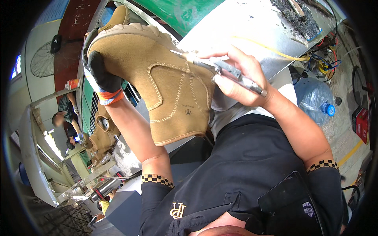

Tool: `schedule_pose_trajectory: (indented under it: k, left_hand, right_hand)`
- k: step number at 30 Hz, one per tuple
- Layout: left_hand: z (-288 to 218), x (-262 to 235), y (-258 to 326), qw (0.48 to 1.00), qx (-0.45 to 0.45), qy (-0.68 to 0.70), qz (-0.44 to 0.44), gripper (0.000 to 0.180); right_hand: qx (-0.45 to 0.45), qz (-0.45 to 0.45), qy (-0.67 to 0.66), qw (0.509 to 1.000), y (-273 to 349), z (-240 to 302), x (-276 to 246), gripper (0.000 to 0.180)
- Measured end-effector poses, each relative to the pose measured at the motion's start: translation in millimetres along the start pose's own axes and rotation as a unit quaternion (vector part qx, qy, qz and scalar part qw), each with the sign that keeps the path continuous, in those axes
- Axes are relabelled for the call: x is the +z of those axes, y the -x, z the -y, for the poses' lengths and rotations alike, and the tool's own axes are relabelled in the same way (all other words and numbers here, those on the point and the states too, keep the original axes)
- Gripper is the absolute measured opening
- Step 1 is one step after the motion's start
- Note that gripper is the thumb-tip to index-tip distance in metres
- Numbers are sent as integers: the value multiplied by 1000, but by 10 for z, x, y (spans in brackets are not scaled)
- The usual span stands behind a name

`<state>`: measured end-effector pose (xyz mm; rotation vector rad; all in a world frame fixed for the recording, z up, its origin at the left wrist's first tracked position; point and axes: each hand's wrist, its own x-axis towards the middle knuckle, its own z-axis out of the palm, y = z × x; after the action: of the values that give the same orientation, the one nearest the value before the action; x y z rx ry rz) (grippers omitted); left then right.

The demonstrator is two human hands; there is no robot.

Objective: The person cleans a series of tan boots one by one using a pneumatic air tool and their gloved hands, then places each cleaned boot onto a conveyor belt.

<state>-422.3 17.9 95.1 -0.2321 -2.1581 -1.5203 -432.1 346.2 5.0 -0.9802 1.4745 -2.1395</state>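
Note:
A tan ankle boot (169, 86) with pale stitching and a beige lugged sole (138, 32) is held up in front of me, sole away from my body. My left hand (103, 74), in a dark-coated work glove with an orange cuff, grips it round the toe. My bare right hand (246, 74) is closed on a slim silver metal tool with a lever (230, 72). The tool's front end meets the boot near the heel end of the sole; its exact tip is hard to make out.
More tan boots (102, 135) line a rack at the left, where another person (65, 116) works. A yellow hose (271, 50) crosses the white surface beside dark scraps (295, 19). A large clear water bottle (315, 100) and a red box (360, 124) are on the right.

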Motion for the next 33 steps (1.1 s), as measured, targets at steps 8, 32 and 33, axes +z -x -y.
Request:
schedule_pose_trajectory:
  k: [8, 32, 33]
  left_hand:
    - [215, -121, 74, 987, -93, 130, -16, 61]
    - [16, -46, 1584, 881, -330, 280, -192, 65]
    - [47, -136, 1710, 877, -338, 267, -213, 63]
  right_hand:
    - [33, -12, -33, 999, 305, -193, -15, 49]
    - [117, -109, -101, 982, 393, -260, 192, 41]
    - [135, -94, -104, 981, 359, -251, 194, 41]
